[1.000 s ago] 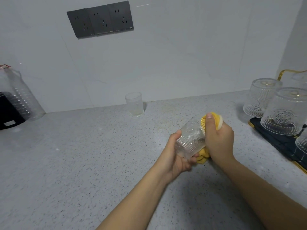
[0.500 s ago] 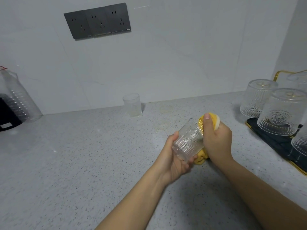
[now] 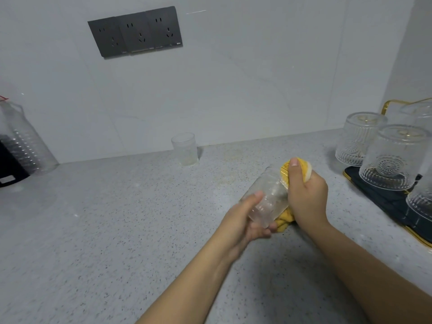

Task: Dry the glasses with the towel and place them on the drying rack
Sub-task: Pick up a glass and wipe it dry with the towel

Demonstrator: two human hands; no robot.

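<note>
Mid-drying at the speckled grey desk [image 3: 117, 230]: I hold a ribbed clear glass [image 3: 268, 197] on its side above the surface, its mouth turned toward my right. My left hand [image 3: 245, 220] curls around the base end, thumb lying over the wall and fingers wrapped underneath. My right hand [image 3: 306, 195] is closed in a fist on the yellow towel [image 3: 301, 164], which is bunched against and, as far as I can tell, into the open mouth; a fold of it hangs out below the glass. The glass sits between my two hands, touching both, and motion blur hides its pattern.

I judge this the wiping step, not yet the placing step. The next move calls for drawing the towel out of the mouth, keeping my left-hand grip firm on the slick glass, then turning it mouth down and carrying it right to the drying rack [image 3: 378, 195], a dark tray with a gold rim at the desk's right edge. Several embossed tumblers [image 3: 395, 157] already stand inverted there, close together, so the free spot must be chosen with care to avoid knocking them.

A small plain cup [image 3: 184, 148] stands by the back wall, well apart from my hands.
</note>
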